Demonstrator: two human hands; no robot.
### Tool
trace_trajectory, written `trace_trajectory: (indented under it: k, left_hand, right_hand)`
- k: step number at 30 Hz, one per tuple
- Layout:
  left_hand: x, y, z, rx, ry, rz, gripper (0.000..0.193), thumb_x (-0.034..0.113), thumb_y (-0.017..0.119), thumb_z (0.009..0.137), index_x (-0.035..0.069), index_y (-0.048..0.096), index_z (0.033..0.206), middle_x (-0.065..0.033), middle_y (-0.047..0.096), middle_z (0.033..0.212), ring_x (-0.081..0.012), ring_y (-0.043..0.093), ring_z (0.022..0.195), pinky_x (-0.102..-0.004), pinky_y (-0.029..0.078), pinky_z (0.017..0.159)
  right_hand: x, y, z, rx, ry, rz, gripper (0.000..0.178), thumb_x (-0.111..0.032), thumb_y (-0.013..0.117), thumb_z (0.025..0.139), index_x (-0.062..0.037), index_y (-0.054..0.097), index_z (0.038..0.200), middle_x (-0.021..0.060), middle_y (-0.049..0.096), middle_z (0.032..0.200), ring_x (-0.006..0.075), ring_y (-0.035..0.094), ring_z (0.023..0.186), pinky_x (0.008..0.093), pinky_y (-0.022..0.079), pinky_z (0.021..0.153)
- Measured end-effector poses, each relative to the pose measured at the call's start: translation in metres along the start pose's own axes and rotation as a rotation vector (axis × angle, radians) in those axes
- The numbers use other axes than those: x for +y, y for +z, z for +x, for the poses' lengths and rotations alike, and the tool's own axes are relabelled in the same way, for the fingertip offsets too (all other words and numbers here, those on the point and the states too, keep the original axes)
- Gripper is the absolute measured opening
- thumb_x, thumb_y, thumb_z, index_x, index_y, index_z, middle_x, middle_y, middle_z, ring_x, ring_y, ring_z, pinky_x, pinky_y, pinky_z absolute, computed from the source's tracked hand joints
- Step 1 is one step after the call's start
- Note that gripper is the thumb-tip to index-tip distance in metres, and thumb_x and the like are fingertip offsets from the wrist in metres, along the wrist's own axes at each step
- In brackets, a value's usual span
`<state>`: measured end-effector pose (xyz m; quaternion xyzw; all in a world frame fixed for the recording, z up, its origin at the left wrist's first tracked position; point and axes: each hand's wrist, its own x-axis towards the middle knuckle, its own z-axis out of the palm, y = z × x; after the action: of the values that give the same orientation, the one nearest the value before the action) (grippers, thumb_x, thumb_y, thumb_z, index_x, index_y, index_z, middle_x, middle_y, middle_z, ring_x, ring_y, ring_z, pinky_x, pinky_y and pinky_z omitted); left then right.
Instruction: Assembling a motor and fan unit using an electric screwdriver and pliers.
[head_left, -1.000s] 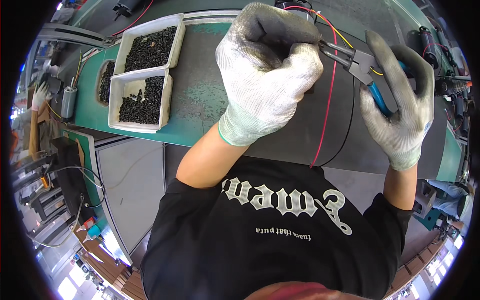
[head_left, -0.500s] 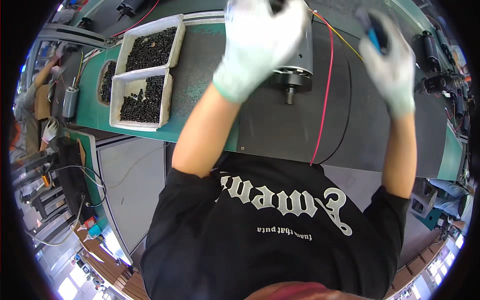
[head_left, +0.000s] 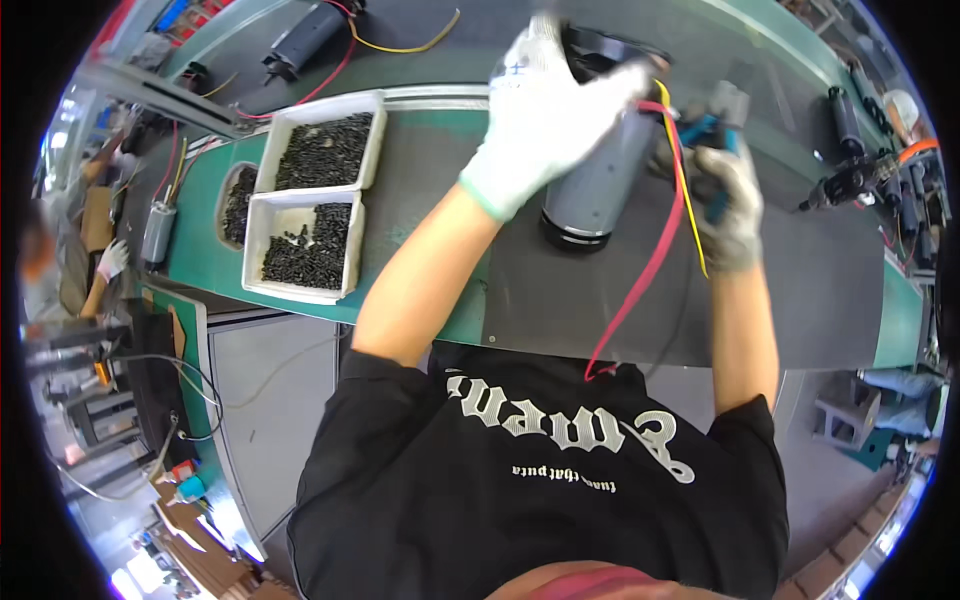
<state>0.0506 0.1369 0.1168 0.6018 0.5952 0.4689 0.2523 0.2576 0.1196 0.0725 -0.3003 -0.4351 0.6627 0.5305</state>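
Observation:
A dark grey cylindrical electric motor point(head_left: 600, 190) stands tilted on the dark mat, its top leaning right. Around its upper end, close to the black end cap point(head_left: 610, 50), closes my left hand point(head_left: 555, 115) in a white glove. Red point(head_left: 650, 270) and yellow point(head_left: 694, 220) wires come off the top and hang down the motor's right side toward me. Just right of the motor, my gloved right hand point(head_left: 733, 200) grips a blue-and-black hand tool point(head_left: 722, 130). Motion blurs the tool, so its exact kind cannot be made out.
Two white trays point(head_left: 377, 150) point(head_left: 352, 270) of small black parts sit on the green bench at left. A metal rail point(head_left: 430, 98) runs behind them. Another motor point(head_left: 305, 42) lies beyond it; a power tool with an orange part point(head_left: 860, 182) is at right. A co-worker's gloved hand point(head_left: 114, 260) shows far left.
The motor has tilted; its threaded shaft, visible before near me, is out of sight. My right hand has moved left with the tool, close to the motor. The wires swung left.

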Motion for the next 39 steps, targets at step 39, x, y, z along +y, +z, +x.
trace_trajectory:
  k: [39]
  left_hand:
    - [-0.007, -0.025, -0.037, -0.235, 0.824, -0.37, 0.093, 0.038, 0.094, 0.051, -0.006, 0.049, 0.119, -0.0291, 0.056, 0.12, -0.0373, 0.06, 0.106, -0.0446, 0.052, 0.087]
  right_hand:
    - [0.006, -0.022, -0.066, 0.173, -0.382, -1.446, 0.067, -0.028, 0.076, 0.074, -0.0054, 0.052, 0.132, 0.0252, 0.042, 0.139, 0.0406, 0.045, 0.127, 0.0456, 0.039, 0.105]
